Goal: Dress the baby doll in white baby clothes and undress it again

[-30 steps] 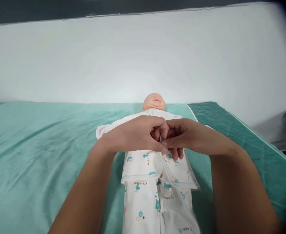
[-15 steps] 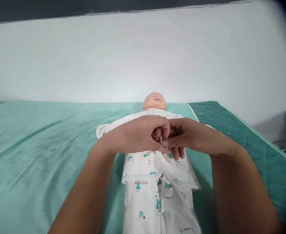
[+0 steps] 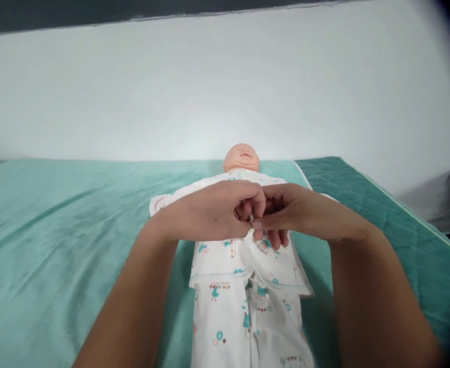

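A doll (image 3: pixel 242 158) lies on its back, dressed in a white printed top (image 3: pixel 219 260) and white printed trousers (image 3: pixel 217 322). Over the middle of the top, my left hand (image 3: pixel 232 207) is closed, its thumb and fingers pinching at the front of the garment. My right hand (image 3: pixel 286 212) meets it from the right, also closed, thumb against fingertips. A small pale bit of the top shows between the two sets of fingertips. The exact part held is mostly hidden.
A light green blanket (image 3: pixel 56 245) with wrinkles lies under the doll. To the right is a darker green quilted pad (image 3: pixel 363 204) with a pale edge. A white wall (image 3: pixel 171 92) rises behind.
The whole view has shifted very slightly. Both hands keep their closed hold at the same place on the top, with only tiny finger movement.
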Motion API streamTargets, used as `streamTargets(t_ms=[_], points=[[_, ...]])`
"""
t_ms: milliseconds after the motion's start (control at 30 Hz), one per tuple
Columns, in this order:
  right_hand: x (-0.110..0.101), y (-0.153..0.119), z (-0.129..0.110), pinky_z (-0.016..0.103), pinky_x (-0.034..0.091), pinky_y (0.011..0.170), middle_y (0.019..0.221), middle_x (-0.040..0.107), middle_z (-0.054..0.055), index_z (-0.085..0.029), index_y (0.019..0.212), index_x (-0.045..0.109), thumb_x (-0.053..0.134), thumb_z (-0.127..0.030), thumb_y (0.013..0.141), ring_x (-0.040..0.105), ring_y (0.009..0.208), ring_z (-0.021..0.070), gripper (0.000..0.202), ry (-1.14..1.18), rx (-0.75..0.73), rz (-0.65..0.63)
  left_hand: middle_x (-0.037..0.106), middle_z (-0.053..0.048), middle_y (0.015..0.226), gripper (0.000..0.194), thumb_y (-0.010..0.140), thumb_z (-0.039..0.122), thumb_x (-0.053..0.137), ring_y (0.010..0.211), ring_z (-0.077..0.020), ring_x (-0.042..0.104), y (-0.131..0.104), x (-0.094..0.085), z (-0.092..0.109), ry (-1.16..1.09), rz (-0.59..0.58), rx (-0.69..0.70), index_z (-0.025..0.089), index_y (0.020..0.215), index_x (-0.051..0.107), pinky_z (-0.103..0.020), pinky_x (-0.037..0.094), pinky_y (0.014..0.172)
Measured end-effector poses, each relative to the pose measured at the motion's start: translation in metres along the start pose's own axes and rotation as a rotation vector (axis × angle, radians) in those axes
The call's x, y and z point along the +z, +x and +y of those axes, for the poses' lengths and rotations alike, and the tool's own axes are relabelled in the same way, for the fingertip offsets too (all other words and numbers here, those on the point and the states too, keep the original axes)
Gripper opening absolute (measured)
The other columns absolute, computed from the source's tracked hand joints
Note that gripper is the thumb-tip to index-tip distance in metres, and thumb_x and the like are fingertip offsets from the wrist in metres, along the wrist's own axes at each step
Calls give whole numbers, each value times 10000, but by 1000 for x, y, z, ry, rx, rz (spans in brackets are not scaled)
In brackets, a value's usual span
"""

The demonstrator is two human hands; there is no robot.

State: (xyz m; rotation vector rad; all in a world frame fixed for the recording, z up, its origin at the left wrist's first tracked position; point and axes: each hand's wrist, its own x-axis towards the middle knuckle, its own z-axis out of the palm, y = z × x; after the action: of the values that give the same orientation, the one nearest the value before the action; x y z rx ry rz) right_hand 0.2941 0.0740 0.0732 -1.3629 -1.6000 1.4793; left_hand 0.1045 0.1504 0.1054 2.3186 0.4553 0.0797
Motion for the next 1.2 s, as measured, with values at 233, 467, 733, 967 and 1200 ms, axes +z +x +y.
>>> streamTargets(t_ms=[233,467,733,967,1200], points=[[0,-1,-2,233,514,509,793,740,26,-198,962,626,701,-365,801,672,585,135,244,17,5,5,658,-5,829,123,751,162,546,728,-142,577,2,2,-1,-21,2,-16,221,855,572,-263,412,586],[1,-1,-2,238,517,518,805,740,27,-204,926,624,667,-303,805,674,596,139,163,-4,11,5,638,-1,807,112,746,165,546,701,-137,554,2,1,1,-10,1,-15,222,838,573,-255,379,554],[3,0,-4,246,526,532,760,710,8,-219,881,619,695,-323,789,679,623,154,159,-44,29,-3,546,4,745,43,750,186,534,609,-109,446,3,5,-1,21,61,-17,219,777,539,-243,309,500],[3,-1,-3,242,517,536,756,701,-2,-232,900,620,681,-297,809,669,624,147,128,-46,16,-5,529,-2,791,137,744,156,507,649,-116,453,3,1,-4,10,8,-10,233,832,577,-237,343,516],[2,-1,-4,247,521,553,762,700,-4,-232,919,614,695,-287,795,664,627,146,158,-20,18,-22,535,12,800,156,735,147,552,682,-111,477,5,0,-7,-36,-11,18,233,861,581,-229,367,537]])
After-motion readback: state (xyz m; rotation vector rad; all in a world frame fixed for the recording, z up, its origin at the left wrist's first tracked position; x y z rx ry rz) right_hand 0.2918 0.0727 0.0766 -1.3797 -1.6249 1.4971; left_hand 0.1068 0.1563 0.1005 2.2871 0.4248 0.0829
